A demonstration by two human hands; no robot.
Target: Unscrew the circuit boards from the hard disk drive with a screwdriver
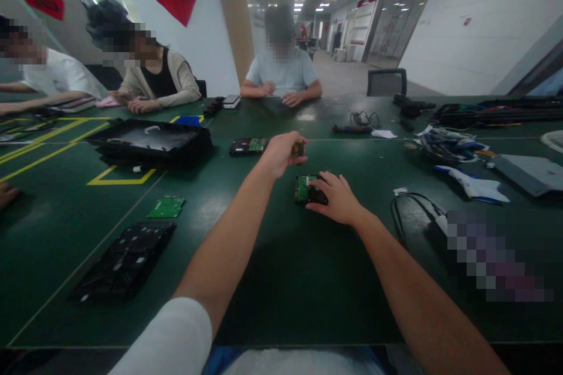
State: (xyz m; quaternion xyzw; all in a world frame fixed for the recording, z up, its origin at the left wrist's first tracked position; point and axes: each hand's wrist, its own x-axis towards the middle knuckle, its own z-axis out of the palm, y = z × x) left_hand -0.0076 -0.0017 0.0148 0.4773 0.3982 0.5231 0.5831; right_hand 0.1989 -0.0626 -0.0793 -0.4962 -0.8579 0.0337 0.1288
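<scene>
My left hand (281, 153) is closed around the short dark-and-amber handle of a screwdriver (299, 148). The tool stands roughly upright, its thin shaft pointing down at a hard drive (303, 188). Whether the tip touches the drive I cannot make out. This drive lies on the table with its green circuit board facing up. My right hand (336, 196) grips the drive from its right side, fingers across the top and thumb along the near edge, covering part of it. Just behind my left hand lies another hard drive (247, 146), also with a green board showing.
To the left, a loose green circuit board (167, 207) lies beyond a larger black drive (125, 261). A black tray (152, 140) sits farther back. On the right are cables (453, 143), a grey metal box (532, 173) and a blue-white packet (475, 183). Several people sit around the green table (272, 293).
</scene>
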